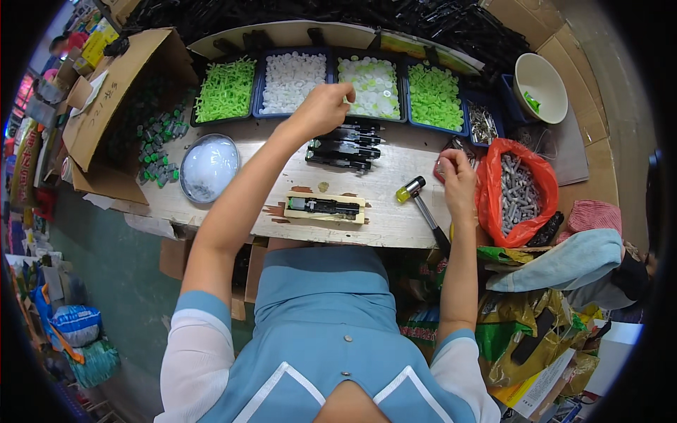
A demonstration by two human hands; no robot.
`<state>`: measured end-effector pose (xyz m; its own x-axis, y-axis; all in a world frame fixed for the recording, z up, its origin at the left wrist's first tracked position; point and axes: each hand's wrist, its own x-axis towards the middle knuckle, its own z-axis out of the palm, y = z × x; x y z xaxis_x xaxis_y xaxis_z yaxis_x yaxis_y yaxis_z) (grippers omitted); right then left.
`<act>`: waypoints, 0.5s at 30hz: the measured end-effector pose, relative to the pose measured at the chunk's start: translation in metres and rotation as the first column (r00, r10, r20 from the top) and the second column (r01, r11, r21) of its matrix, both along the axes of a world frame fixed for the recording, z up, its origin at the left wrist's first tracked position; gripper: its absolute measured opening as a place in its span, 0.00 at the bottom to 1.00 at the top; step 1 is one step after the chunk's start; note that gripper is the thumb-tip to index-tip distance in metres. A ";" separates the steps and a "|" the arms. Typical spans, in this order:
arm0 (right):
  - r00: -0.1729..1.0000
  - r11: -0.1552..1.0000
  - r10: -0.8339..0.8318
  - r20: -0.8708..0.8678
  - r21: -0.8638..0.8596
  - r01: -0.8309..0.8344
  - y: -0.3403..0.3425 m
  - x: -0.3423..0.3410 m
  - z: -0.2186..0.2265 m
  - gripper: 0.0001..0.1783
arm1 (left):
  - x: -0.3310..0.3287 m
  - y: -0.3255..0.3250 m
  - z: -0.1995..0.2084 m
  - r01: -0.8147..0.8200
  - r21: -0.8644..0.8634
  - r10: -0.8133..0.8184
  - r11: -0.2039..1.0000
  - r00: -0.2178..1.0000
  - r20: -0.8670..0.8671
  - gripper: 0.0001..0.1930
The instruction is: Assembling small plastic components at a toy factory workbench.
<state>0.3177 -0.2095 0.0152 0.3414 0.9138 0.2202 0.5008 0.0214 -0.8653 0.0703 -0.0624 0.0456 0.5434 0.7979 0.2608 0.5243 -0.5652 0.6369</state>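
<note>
Hovering by a heap of white and lime-green plastic discs [374,88] in the head view, the left hand [323,107] has fingers bent nearly together; whether its grip holds anything is not discernible. The right hand [458,180] — curled, contents also unclear — is beside the red plastic bag [491,173]. The long black assembly [331,206] lies in a cream rectangular frame [317,216] on the surface [398,162], likely for steadiness.
</note>
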 end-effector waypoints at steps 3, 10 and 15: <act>0.955 0.977 0.201 -0.216 0.120 -0.179 -0.005 -0.032 0.005 0.02 | -0.014 -0.045 0.005 0.243 -0.567 0.071 0.787 0.878 0.474 0.08; 0.795 0.821 0.569 -0.212 0.086 -0.565 -0.019 -0.103 0.033 0.02 | -0.042 -0.130 -0.024 0.542 -0.658 0.240 0.523 0.647 0.723 0.09; 0.775 0.786 0.617 -0.138 0.048 -0.617 -0.018 -0.116 0.026 0.02 | -0.054 -0.147 -0.033 0.558 -0.679 0.297 0.477 0.624 0.723 0.09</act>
<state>0.2017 -0.2278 0.0411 -0.2684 0.9391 0.2148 0.2556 0.2844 -0.9240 0.0164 -0.2093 0.0125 0.6418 0.7583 -0.1144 -0.3366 0.4126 0.8464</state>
